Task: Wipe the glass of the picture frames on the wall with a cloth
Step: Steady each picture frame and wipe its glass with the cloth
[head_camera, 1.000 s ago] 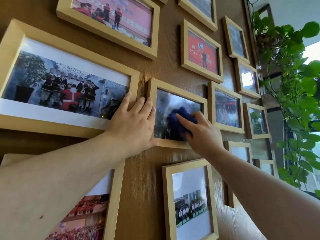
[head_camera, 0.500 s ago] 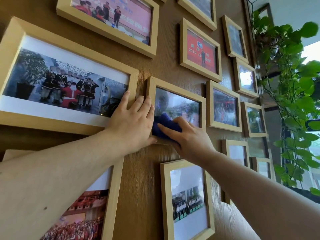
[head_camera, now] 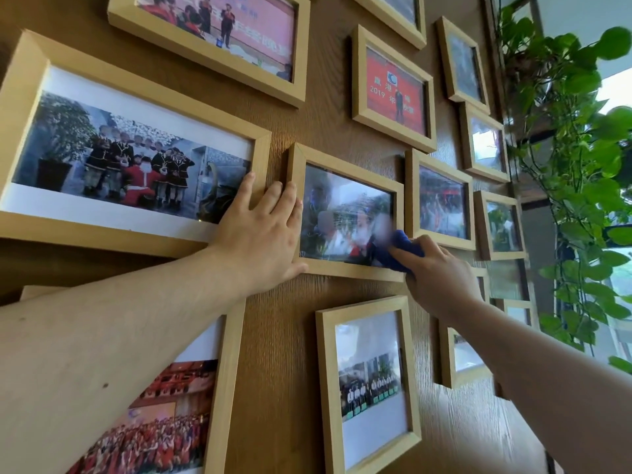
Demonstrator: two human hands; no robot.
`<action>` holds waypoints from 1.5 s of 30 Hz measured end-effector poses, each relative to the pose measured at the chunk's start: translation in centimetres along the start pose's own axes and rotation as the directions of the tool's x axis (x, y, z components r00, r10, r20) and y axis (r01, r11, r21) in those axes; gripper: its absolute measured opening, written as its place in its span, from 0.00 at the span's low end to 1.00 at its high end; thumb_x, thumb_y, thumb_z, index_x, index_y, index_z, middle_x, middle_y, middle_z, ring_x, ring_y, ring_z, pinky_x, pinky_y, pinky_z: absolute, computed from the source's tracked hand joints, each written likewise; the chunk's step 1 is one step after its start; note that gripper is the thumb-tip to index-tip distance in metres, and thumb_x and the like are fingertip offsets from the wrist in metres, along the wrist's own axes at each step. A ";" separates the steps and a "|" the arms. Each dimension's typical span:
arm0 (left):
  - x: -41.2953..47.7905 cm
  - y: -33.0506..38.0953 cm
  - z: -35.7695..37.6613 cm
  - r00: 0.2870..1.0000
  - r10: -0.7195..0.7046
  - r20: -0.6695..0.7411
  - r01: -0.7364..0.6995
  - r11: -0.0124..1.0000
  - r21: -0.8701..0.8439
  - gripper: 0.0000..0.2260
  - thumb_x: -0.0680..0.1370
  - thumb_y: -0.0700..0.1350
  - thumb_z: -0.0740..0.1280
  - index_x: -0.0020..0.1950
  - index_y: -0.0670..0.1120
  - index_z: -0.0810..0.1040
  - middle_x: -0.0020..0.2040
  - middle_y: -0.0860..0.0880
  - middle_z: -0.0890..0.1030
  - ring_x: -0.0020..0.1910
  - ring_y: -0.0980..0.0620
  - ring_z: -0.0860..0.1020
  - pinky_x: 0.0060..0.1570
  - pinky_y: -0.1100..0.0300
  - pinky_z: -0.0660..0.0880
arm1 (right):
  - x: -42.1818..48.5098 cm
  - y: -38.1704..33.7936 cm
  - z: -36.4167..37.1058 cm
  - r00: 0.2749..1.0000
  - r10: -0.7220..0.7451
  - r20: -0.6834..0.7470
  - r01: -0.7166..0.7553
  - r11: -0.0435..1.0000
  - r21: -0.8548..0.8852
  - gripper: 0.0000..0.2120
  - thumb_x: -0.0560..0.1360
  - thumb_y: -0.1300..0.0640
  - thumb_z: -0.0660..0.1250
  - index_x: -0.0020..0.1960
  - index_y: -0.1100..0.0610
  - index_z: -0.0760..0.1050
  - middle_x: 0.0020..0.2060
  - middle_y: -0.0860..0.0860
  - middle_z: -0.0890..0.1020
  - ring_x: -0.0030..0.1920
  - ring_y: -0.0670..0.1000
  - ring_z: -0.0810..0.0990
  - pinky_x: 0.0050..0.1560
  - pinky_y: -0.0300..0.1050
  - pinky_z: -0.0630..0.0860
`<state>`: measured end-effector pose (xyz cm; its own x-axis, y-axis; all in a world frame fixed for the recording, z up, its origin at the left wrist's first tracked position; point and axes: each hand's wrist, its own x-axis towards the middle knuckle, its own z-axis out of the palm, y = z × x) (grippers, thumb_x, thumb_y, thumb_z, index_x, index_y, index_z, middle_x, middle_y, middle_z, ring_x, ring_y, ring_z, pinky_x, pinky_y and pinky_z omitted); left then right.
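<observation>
Pressing blue cloth with curled right hand against glass at lower right corner of middle frame; bracing its left edge with flat, open, empty left hand.

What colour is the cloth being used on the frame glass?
Dark blue. The cloth shows in the head view, bunched under the right hand at the glass's lower right corner.

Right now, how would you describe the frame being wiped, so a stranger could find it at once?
On the brown wooden wall of pale frames, find the wide group photo at the left. The small landscape frame just to its right is the one: only it has a left hand steadying its edge and a blue cloth at its lower right corner.
</observation>
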<state>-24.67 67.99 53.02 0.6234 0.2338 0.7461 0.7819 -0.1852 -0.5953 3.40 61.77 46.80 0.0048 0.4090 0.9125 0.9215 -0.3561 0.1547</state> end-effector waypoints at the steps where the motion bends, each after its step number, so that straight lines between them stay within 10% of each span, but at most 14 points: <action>1: -0.2 -0.1 -0.1 1.000 0.011 -0.001 -0.011 1.000 0.001 0.43 0.75 0.70 0.50 0.78 0.41 0.46 0.80 0.39 0.47 0.78 0.41 0.48 0.74 0.35 0.45 | 0.1 -0.3 -0.4 1.000 0.012 -0.011 -0.012 1.000 0.023 0.24 0.74 0.57 0.66 0.69 0.45 0.67 0.55 0.54 0.74 0.48 0.57 0.76 0.36 0.47 0.72; 20: -9.1 -16.6 -4.9 0.983 -0.154 -0.099 0.156 0.988 0.016 0.45 0.70 0.71 0.45 0.76 0.41 0.60 0.77 0.41 0.62 0.77 0.43 0.57 0.75 0.42 0.55 | 9.6 -18.8 -11.7 0.918 -0.069 -0.391 0.243 0.877 0.415 0.26 0.72 0.58 0.66 0.68 0.44 0.69 0.56 0.54 0.73 0.43 0.61 0.78 0.34 0.50 0.73; 26: -11.5 -19.7 -2.7 0.966 -0.257 -0.005 0.257 0.966 0.007 0.52 0.65 0.77 0.37 0.78 0.42 0.42 0.81 0.44 0.45 0.79 0.46 0.43 0.77 0.43 0.48 | 12.4 -25.4 -14.1 0.894 -0.158 -0.419 0.322 0.877 0.357 0.26 0.75 0.56 0.64 0.71 0.42 0.63 0.59 0.54 0.70 0.47 0.58 0.76 0.37 0.50 0.75; 32: -11.9 -20.3 -0.7 0.962 -0.261 -0.078 0.257 0.965 -0.053 0.56 0.65 0.81 0.42 0.79 0.41 0.46 0.80 0.43 0.46 0.79 0.46 0.44 0.77 0.42 0.46 | 13.5 -30.2 -14.9 0.862 -0.240 -0.446 0.391 0.875 0.286 0.26 0.76 0.53 0.63 0.72 0.43 0.61 0.59 0.55 0.68 0.49 0.56 0.74 0.37 0.49 0.75; 45: -12.4 -20.8 0.6 0.969 -0.209 -0.135 0.194 0.974 -0.117 0.61 0.61 0.84 0.45 0.78 0.40 0.43 0.80 0.44 0.42 0.78 0.47 0.40 0.76 0.41 0.42 | 11.2 -20.3 -10.7 0.897 -0.244 -0.368 0.283 0.958 0.055 0.25 0.69 0.56 0.71 0.65 0.50 0.72 0.51 0.58 0.74 0.42 0.60 0.77 0.30 0.49 0.73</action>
<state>-48.67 69.49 56.04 0.4402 0.1365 0.8875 0.8828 -0.2463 -0.4000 -19.38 64.59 57.97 -0.3634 0.1441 0.9204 0.9052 -0.1791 0.3854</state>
